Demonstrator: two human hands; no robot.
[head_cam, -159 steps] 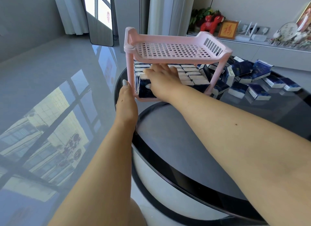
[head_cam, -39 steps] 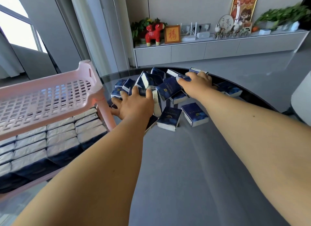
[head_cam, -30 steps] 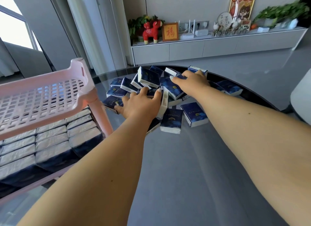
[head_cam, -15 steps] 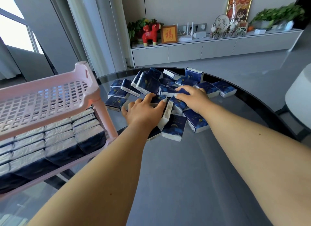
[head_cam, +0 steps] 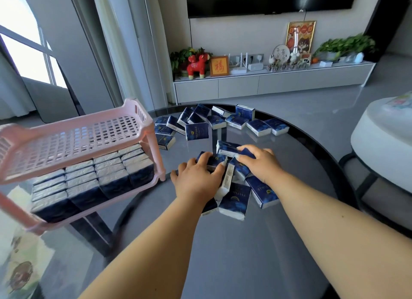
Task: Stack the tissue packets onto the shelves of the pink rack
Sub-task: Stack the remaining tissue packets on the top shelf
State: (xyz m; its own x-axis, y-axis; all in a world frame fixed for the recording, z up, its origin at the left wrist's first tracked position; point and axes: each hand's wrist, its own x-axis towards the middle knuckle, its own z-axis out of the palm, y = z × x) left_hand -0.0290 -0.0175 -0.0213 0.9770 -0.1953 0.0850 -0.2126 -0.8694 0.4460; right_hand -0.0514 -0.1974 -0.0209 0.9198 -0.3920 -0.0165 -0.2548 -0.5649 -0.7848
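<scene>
Roughly half done, judging by the pink rack [head_cam: 75,142] at the left edge of the round dark table [head_cam: 223,254]: lower shelf [head_cam: 93,182] packed tight with dark blue tissue packets standing on edge in neat rows, upper shelf [head_cam: 73,138] bare, only its slotted floor showing. Still to shift: a loose heap of packets [head_cam: 196,129] at the far side of the table, some flat, some tipped against one another, well apart from the rack, plus a smaller cluster [head_cam: 234,200] nearer the middle, under and around both hands. Left hand [head_cam: 196,180] spread over that cluster, fingers curled round the edge of one packet [head_cam: 215,160]. Right hand [head_cam: 259,162] just beside it, fingertips bent over the end of another packet [head_cam: 227,148] lying across the rest. Probably gathering a batch for the top shelf. No packet lifted clear of the table yet. Likely several more armfuls needed before the upper tier matches the lower.
</scene>
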